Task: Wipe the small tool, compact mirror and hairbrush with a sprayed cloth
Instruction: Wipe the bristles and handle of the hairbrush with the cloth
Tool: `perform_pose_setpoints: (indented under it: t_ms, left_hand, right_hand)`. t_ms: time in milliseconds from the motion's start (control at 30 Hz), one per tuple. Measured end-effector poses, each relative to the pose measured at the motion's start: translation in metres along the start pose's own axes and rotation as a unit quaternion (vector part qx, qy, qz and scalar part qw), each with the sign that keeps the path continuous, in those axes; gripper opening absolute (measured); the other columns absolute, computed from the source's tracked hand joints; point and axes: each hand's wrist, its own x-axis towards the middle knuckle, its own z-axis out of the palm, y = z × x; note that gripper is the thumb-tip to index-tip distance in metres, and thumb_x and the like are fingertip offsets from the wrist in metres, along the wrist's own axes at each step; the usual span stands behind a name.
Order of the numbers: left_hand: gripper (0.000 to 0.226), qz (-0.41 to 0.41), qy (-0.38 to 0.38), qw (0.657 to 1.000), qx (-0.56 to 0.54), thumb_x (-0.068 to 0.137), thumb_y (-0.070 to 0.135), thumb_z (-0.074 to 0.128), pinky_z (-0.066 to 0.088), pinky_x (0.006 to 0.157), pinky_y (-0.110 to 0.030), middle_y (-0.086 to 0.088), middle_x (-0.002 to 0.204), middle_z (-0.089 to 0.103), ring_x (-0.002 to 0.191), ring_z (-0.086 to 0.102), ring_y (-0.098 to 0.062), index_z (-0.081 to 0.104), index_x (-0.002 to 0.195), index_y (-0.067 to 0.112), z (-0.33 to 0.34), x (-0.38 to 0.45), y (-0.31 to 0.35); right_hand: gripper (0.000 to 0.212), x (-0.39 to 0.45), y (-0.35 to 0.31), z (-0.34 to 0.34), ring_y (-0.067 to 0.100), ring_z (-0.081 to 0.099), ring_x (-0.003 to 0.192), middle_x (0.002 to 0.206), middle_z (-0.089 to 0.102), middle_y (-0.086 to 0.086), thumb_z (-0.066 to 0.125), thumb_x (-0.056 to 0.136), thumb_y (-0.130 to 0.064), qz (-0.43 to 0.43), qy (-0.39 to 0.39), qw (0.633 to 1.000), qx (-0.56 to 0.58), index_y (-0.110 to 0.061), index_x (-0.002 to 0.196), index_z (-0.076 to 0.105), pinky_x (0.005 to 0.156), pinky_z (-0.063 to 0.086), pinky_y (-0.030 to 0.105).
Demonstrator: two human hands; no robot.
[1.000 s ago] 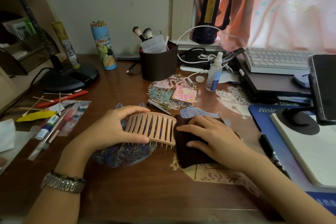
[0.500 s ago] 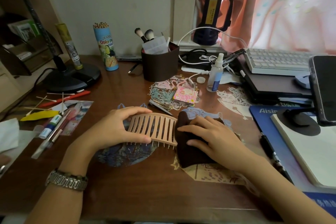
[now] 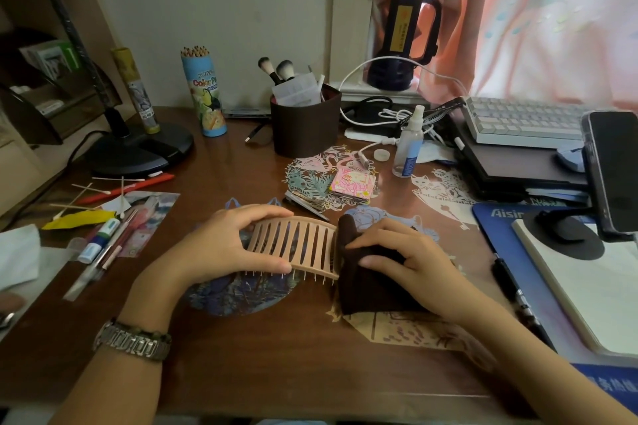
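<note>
Near the front edge of the surface, mid-width: left hand (image 3: 221, 245) clamps the hairbrush (image 3: 293, 247) by its left end, bristle pins down, likely to brace it. Right hand (image 3: 404, 259) is closed on the dark cloth (image 3: 362, 290), pressing it against the brush's right end (wiping seems underway). Compact mirror (image 3: 352, 183) and small tool (image 3: 305, 205) lie just behind; spray bottle (image 3: 409, 145) stands further back, 1 cap off beside it.

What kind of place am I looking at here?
Most likely a home desk beside a curtained window, used for study and grooming. A keyboard, a tube of coloured pencils and a cup of makeup brushes share the cluttered wooden top.
</note>
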Motion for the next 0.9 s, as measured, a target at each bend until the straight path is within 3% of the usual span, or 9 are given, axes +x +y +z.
perform_pose_setpoints:
  t_ms: [400, 500, 667, 800, 900]
  left_hand:
    - [0.083, 0.013, 0.009, 1.0, 0.011, 0.046, 0.08, 0.068, 0.038, 0.104, -0.045, 0.032, 0.127, 0.045, 0.123, 0.041, -0.001, 0.04, 0.122, 0.063, 0.0, 0.001, -0.002]
    - [0.083, 0.019, 0.009, 1.0, 0.008, 0.048, 0.077, 0.07, 0.039, 0.104, -0.042, 0.033, 0.126, 0.046, 0.121, 0.041, 0.001, 0.041, 0.123, 0.06, -0.001, 0.001, -0.003]
    - [0.084, 0.021, -0.001, 0.999, -0.024, 0.048, 0.071, 0.074, 0.042, 0.095, -0.025, 0.032, 0.124, 0.048, 0.114, 0.046, 0.009, 0.043, 0.125, 0.057, -0.004, -0.001, -0.002]
    - [0.084, 0.001, -0.015, 0.997, -0.082, 0.045, 0.063, 0.079, 0.043, 0.092, -0.02, 0.031, 0.124, 0.05, 0.111, 0.051, 0.01, 0.046, 0.122, 0.056, -0.011, -0.005, -0.005]
    - [0.08, -0.016, -0.003, 0.995, -0.098, 0.052, 0.048, 0.083, 0.043, 0.096, -0.025, 0.025, 0.126, 0.052, 0.113, 0.051, 0.003, 0.049, 0.124, 0.048, -0.018, -0.009, -0.011]
  right_hand:
    - [0.022, 0.016, -0.022, 0.015, 0.002, 0.056, 0.101, 0.103, 0.063, -0.012, 0.059, 0.09, -0.021, 0.015, 0.078, 0.993, 0.093, -0.025, 0.111, 0.067, 0.085, 0.043, 0.014]
    - [0.024, 0.016, -0.024, 0.021, -0.002, 0.057, 0.101, 0.105, 0.064, -0.015, 0.061, 0.089, -0.026, 0.02, 0.093, 0.993, 0.071, -0.03, 0.112, 0.066, 0.084, 0.046, 0.014]
    - [0.036, 0.004, -0.022, 0.021, -0.011, 0.055, 0.104, 0.111, 0.061, -0.028, 0.059, 0.085, -0.047, 0.022, 0.066, 0.997, 0.009, -0.038, 0.12, 0.06, 0.083, 0.045, 0.01]
    - [0.051, -0.003, -0.019, 0.02, -0.014, 0.037, 0.127, 0.133, 0.049, -0.028, 0.046, 0.086, -0.058, -0.005, 0.008, 0.999, -0.053, -0.039, 0.133, 0.049, 0.106, 0.03, 0.011]
    - [0.054, -0.004, -0.02, 0.018, -0.012, 0.026, 0.134, 0.142, 0.041, -0.023, 0.047, 0.088, -0.056, -0.016, -0.026, 0.997, -0.065, -0.036, 0.138, 0.043, 0.113, 0.02, 0.014]
